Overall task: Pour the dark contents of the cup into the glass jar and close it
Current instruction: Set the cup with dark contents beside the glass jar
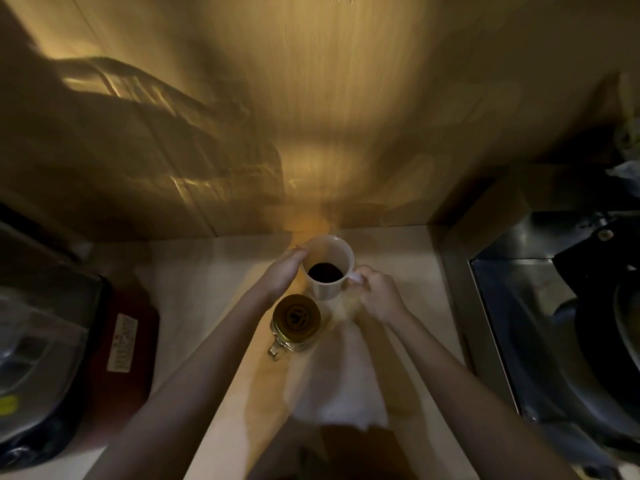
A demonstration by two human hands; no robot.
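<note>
Two hands are holding the white cup [329, 268] near the worktop [207, 271] back edge, left hand [284, 273] gripping its rim, right hand [375, 296] its handle, with the lidded glass jar [296, 322] standing just in front amid open worktop.

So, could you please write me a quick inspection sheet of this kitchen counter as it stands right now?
Surface: pale countertop, dimly lit, under a wood-look wall.
Job's things: white cup holding dark contents; glass jar beside it, lid on.
Clutter: red box and a dark appliance at left.
Grippers: left hand on the cup's side; right hand at its handle.
Cables: nothing seen.
Surroundings: metal sink at right, dark items inside.
</note>
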